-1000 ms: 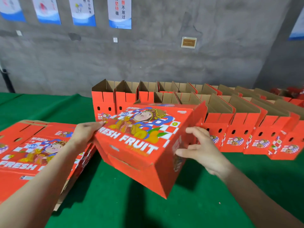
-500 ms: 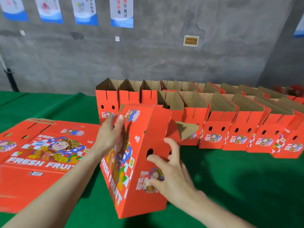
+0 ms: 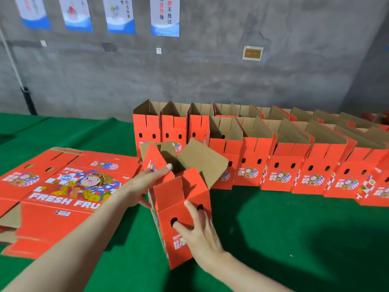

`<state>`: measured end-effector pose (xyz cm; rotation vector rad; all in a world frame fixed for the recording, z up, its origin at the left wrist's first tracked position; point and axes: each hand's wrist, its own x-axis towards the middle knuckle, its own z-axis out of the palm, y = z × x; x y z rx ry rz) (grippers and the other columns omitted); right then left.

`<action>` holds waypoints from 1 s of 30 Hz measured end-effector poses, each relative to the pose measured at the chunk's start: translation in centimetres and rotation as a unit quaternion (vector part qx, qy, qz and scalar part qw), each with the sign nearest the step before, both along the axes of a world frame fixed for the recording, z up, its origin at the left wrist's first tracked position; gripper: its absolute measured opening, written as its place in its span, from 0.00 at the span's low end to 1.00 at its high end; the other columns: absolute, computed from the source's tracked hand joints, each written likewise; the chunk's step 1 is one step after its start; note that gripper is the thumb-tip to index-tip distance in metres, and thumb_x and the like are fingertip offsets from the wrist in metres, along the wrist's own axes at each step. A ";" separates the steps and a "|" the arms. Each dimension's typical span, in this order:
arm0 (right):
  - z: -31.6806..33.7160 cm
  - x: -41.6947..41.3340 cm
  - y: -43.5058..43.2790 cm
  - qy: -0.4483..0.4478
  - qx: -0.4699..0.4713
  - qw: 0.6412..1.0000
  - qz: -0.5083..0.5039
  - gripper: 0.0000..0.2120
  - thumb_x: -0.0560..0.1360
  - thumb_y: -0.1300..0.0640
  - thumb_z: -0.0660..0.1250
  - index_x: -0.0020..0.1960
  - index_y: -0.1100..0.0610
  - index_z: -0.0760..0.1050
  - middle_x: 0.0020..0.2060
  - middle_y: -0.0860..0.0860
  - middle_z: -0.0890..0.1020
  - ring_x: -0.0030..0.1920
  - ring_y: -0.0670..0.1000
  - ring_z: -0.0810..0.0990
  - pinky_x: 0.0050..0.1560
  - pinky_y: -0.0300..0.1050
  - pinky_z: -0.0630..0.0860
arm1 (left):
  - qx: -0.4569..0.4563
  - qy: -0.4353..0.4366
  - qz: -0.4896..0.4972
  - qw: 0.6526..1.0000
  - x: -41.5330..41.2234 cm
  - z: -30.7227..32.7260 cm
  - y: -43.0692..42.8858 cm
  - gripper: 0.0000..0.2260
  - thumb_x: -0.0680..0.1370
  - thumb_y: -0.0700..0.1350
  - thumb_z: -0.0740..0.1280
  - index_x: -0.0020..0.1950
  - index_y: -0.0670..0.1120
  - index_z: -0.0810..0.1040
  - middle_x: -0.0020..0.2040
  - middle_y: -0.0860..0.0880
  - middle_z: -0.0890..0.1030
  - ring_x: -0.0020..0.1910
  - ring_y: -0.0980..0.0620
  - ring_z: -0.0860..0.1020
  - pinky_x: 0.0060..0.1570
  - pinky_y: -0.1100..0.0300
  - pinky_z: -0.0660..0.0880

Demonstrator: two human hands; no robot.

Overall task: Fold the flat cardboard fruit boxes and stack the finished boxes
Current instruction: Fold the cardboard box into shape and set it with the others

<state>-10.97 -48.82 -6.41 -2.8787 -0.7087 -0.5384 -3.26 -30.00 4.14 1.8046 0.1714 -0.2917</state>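
Observation:
A red cardboard fruit box (image 3: 179, 199) stands upright on the green table (image 3: 294, 239) in front of me, its brown-lined top flaps standing open. My left hand (image 3: 145, 184) lies against its left side, fingers stretched up onto the left top flap. My right hand (image 3: 197, 230) presses flat on the narrow near end panel, fingers spread beside the two oval holes. To the left lies a pile of flat printed "FRESH FRUIT" boxes (image 3: 63, 186). Behind stand rows of finished open-topped boxes (image 3: 284, 171), packed side by side.
The finished boxes run from the table's middle to the right edge in two rows. A grey concrete wall with posters (image 3: 165, 15) rises behind the table. Green cloth shows to the right of the box I hold.
The box has turned from lying tilted with its big printed face up to standing upright with its flaps open. My right hand went from its side to the end panel; my left moved onto the flap.

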 end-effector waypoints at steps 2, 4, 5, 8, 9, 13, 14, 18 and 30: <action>-1.4 0.2 -0.2 0.011 0.004 1.000 0.023 0.38 0.53 0.63 0.80 0.59 0.43 0.74 0.71 0.58 0.57 0.56 0.64 0.79 0.43 0.53 0.82 | 0.009 0.025 -0.001 1.000 -0.3 -1.0 0.1 0.33 0.59 0.70 0.72 0.54 0.53 0.69 0.51 0.51 0.77 0.57 0.44 0.76 0.49 0.35 0.76; -3.1 0.7 -0.7 0.073 -0.028 0.993 0.092 0.39 0.66 0.69 0.70 0.70 0.43 0.62 0.76 0.53 0.37 0.73 0.68 0.58 0.60 0.62 0.75 | 0.032 0.027 0.006 0.999 -0.5 -1.8 0.0 0.41 0.57 0.70 0.73 0.65 0.56 0.64 0.60 0.50 0.75 0.60 0.43 0.75 0.48 0.36 0.77; -3.7 0.7 -1.3 0.126 -0.056 0.981 0.135 0.37 0.71 0.70 0.63 0.72 0.43 0.57 0.74 0.47 0.29 0.76 0.64 0.46 0.66 0.63 0.67 | 0.051 0.021 0.011 0.998 -0.6 -2.1 -0.1 0.44 0.57 0.69 0.72 0.67 0.56 0.61 0.63 0.50 0.74 0.61 0.43 0.74 0.49 0.37 0.77; -4.3 0.2 -2.1 0.159 -0.062 0.967 0.190 0.22 0.77 0.64 0.58 0.69 0.49 0.63 0.78 0.48 0.46 0.77 0.59 0.43 0.69 0.62 0.64 | 0.103 -0.008 0.029 0.994 -0.4 -3.1 -0.3 0.44 0.61 0.65 0.73 0.70 0.51 0.59 0.63 0.47 0.72 0.62 0.44 0.72 0.54 0.40 0.74; -4.4 0.3 -2.2 0.123 -0.006 0.974 0.192 0.15 0.76 0.61 0.60 0.63 0.53 0.70 0.74 0.53 0.60 0.76 0.59 0.56 0.66 0.59 0.70 | 0.099 -0.019 0.031 0.994 -0.3 -3.3 -0.2 0.40 0.65 0.61 0.73 0.70 0.49 0.59 0.62 0.47 0.73 0.61 0.45 0.73 0.53 0.43 0.74; -3.6 1.8 -2.3 0.020 0.316 0.948 0.009 0.12 0.72 0.55 0.71 0.36 0.56 0.70 0.36 0.50 0.74 0.36 0.48 0.73 0.36 0.42 0.71 | 0.018 -0.013 0.001 1.000 -0.5 -3.2 0.5 0.39 0.62 0.61 0.71 0.68 0.50 0.63 0.61 0.46 0.78 0.59 0.45 0.77 0.58 0.40 0.73; -3.1 2.7 -2.4 0.040 0.377 0.924 -0.049 0.14 0.71 0.54 0.73 0.36 0.56 0.69 0.35 0.49 0.73 0.35 0.48 0.72 0.36 0.42 0.69 | 0.011 -0.012 -0.003 1.000 -0.6 -3.1 0.8 0.38 0.60 0.62 0.70 0.67 0.54 0.63 0.60 0.48 0.78 0.59 0.45 0.77 0.57 0.39 0.74; -0.8 4.8 -2.5 0.212 0.510 0.832 -0.058 0.24 0.70 0.55 0.74 0.61 0.49 0.67 0.51 0.47 0.80 0.52 0.51 0.80 0.52 0.49 0.78 | -0.028 -0.025 -0.012 0.999 -0.9 -3.5 1.6 0.32 0.63 0.63 0.68 0.66 0.62 0.67 0.62 0.54 0.76 0.62 0.48 0.74 0.51 0.39 0.77; 0.8 6.7 0.1 0.168 0.219 0.961 -0.016 0.31 0.76 0.48 0.67 0.74 0.38 0.57 0.77 0.44 0.48 0.75 0.51 0.56 0.72 0.48 0.61 | -0.092 -0.099 -0.170 0.976 -0.3 -3.1 2.8 0.47 0.55 0.77 0.68 0.72 0.64 0.63 0.74 0.59 0.64 0.70 0.62 0.64 0.69 0.47 0.64</action>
